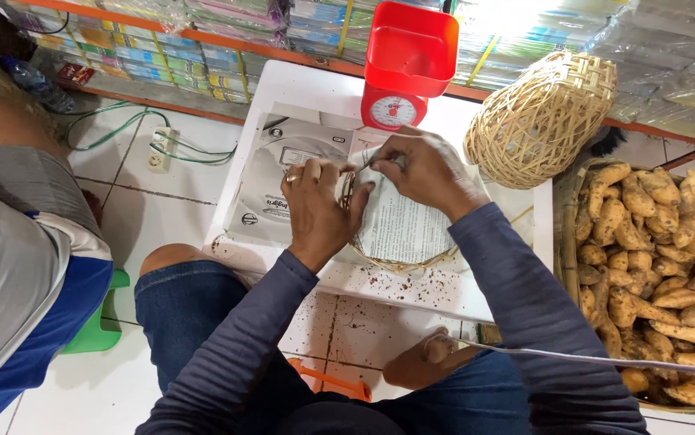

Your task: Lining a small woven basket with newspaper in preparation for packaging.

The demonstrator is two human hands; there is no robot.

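Floor: white tiles [146,217] fill the lower left of the frame, with a white power strip [159,150] and green wires near the upper left.
Table: a low white table [315,84] sits in the middle, with brown crumbs of dirt along its near edge.
Sweet potatoes: a big heap of brown sweet potatoes [653,266] lies in a wide basket at the right edge.
Other person: a person in a grey and blue shirt [17,266] sits at the left edge, on a green stool [101,330].
Upside-down basket: a finished woven basket [542,121] lies tipped over at the upper right of the table.
Scale: a red kitchen scale [406,60] stands at the top middle, just behind the hands.
Flat basket: a shallow woven basket [400,262] lies in the middle of the table, lined with printed paper [400,225].
Left hand: the left hand [317,205] is curled shut on the basket's left rim; a ring shows on one finger.
Right hand: the right hand [424,169] pinches a thin strip at the top of the rim, its grip closed tight on it.
How far along: I think the paper lining is in and the rim is being tied or fixed. No potatoes are in this basket yet.
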